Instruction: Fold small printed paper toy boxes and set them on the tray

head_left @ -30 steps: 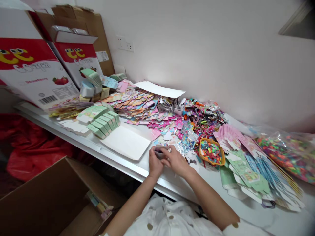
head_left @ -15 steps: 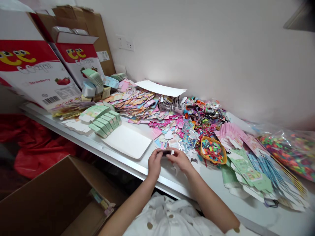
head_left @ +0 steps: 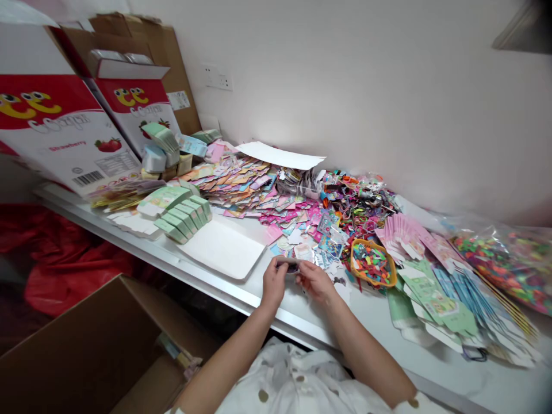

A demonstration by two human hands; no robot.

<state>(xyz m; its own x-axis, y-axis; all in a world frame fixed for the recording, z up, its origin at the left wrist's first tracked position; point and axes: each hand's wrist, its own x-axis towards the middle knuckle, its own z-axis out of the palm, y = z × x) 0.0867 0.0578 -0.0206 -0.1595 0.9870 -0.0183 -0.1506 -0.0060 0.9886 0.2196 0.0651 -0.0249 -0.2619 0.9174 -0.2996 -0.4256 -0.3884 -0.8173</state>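
Observation:
My left hand (head_left: 274, 283) and my right hand (head_left: 314, 280) meet over the near edge of the white table (head_left: 207, 276). Both are closed on a small flat card packet (head_left: 288, 264) held between their fingertips. Just beyond them lies a scatter of small printed cards (head_left: 308, 241). An orange basket of coloured clips (head_left: 372, 263) sits to the right of my right hand. A white tray (head_left: 224, 248) lies left of my left hand.
Rows of folded green boxes (head_left: 183, 214) stand at the left. Strawberry-printed cartons (head_left: 64, 132) lean at the far left. Pink and green card stacks (head_left: 425, 276) and a bag of coloured pieces (head_left: 504, 261) lie at the right. An open cardboard box (head_left: 99, 345) is below the table.
Both hands stay together at the table edge, turning the small packet; it has dropped slightly lower between the fingers than half a second ago.

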